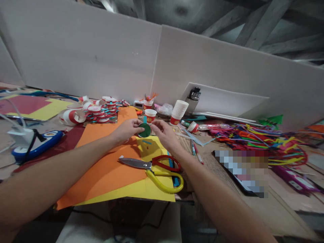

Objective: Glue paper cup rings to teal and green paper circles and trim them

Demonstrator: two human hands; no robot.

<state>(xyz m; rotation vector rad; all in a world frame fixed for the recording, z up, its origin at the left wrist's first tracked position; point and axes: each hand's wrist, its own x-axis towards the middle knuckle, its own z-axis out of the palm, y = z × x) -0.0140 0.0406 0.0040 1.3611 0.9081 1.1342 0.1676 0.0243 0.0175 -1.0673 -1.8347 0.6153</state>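
A dark green round disc [145, 131] with a pale rim and a teal strip [145, 119] standing up from its top is held over the orange and yellow paper. My left hand [128, 131] pinches its left edge, thumb on the face. At the right edge, the fingers of my right hand [163, 132] are closed against the rim; whether they also pinch a small piece is too small to tell. Just below lies a loose teal strip [146, 142] on yellow paper [154, 148]. Nearer me, scissors [141, 164] with one red and one yellow handle rest on the sheets.
Behind my hands stand a paper cup [150, 114] and a cup stack [179, 111]. Cut cups [95, 111] crowd the left, near a blue power strip [37, 146]. Rightward are pens [197, 153], a phone-like device [240, 172] and colourful pipe cleaners [253, 136].
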